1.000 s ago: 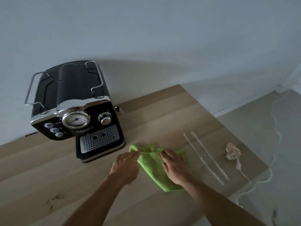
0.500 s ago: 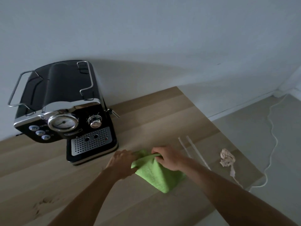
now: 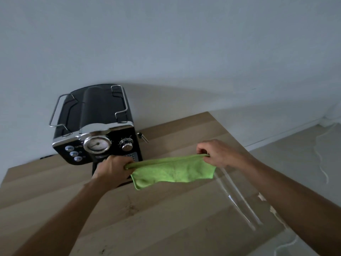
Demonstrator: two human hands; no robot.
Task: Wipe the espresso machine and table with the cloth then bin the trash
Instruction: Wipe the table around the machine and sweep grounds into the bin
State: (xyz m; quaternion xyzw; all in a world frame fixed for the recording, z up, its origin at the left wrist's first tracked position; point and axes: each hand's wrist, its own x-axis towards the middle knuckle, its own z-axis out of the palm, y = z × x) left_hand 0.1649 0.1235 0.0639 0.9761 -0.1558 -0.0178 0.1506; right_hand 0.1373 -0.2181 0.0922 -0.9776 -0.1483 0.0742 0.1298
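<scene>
Lower front of espresso machine (image 3: pixel 96 126) hidden behind left hand (image 3: pixel 112 169); right forearm (image 3: pixel 287 193) covers most crumpled trash (image 3: pixel 260 196); surface (image 3: pixel 166 228) cropped below.

Plain pale wall (image 3: pixel 166 43), grey floor (image 3: pixel 287 163), white cable (image 3: pixel 320 166) lying on floor.

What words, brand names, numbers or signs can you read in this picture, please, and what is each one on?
Nothing here is legible.
Espresso machine: small badge below the gauge, too blurred to read.
Gauge face and marks round the knob: too small to read.
Green cloth, table: no text seen.
</scene>
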